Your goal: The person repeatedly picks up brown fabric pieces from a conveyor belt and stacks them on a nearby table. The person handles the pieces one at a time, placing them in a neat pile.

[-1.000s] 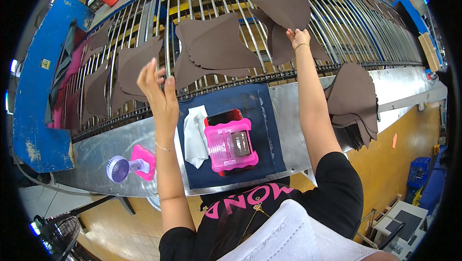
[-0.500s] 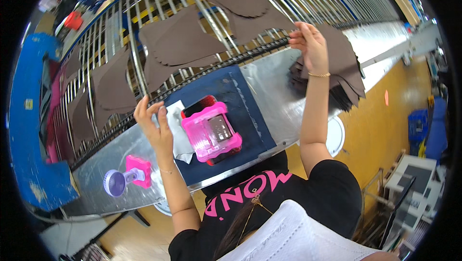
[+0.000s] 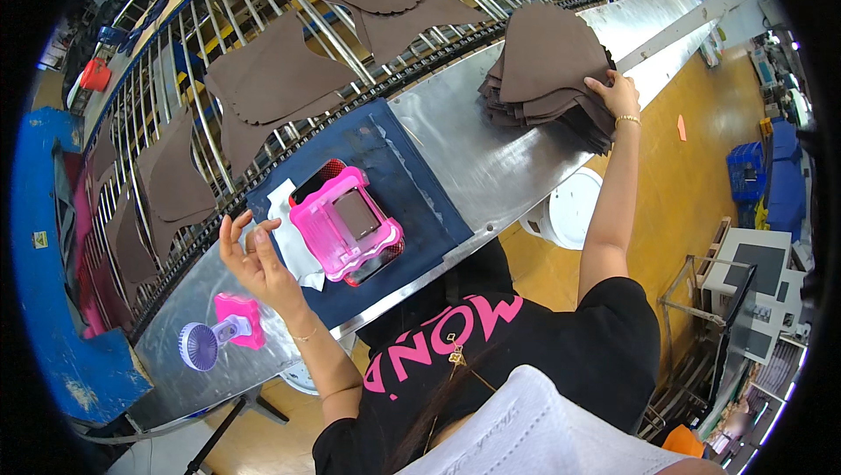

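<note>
My right hand (image 3: 616, 94) rests on a stack of brown cut fabric pieces (image 3: 547, 72) at the right end of the steel table (image 3: 455, 151), fingers on the stack's near edge. My left hand (image 3: 250, 252) hovers empty with fingers spread, beside a white cloth (image 3: 289, 243) and a pink tray (image 3: 346, 225) that lie on a dark blue mat (image 3: 394, 186). Several single brown pieces (image 3: 272, 81) lie spread on the roller conveyor (image 3: 219, 125) behind the table.
A small purple fan on a pink base (image 3: 219, 335) stands at the table's left end. A white bucket (image 3: 569, 212) sits under the table on the yellow floor. A blue machine frame (image 3: 53, 239) runs along the left. Shelving and boxes (image 3: 753, 282) stand at the right.
My right hand left the conveyor and came down to the stack at the right. My left hand dropped from the conveyor to beside the pink tray. My view swung right.
</note>
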